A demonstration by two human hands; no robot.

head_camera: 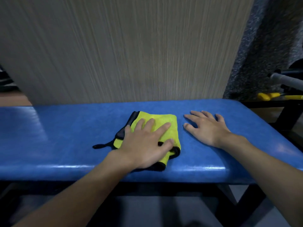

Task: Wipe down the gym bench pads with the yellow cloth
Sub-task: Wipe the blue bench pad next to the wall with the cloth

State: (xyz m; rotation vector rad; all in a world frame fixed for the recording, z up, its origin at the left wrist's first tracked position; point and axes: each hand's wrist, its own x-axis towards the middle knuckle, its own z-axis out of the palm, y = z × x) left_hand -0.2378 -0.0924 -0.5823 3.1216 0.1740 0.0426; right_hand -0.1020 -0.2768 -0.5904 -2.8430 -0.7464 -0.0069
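Observation:
A blue padded gym bench (65, 131) runs across the view in front of me. On its middle lies a folded yellow cloth (165, 119) with black edging and a black loop at its left. My left hand (144, 145) lies flat on the cloth, fingers spread and straight, pressing it to the pad. My right hand (206, 126) rests flat on the bare pad just right of the cloth, fingers spread, holding nothing.
A pale wood-grain panel (123, 46) stands right behind the bench. At the right are a black frame (288, 112), a grey bar (287, 79) and a yellow part (268, 96). Black bench legs (242, 203) show below the pad.

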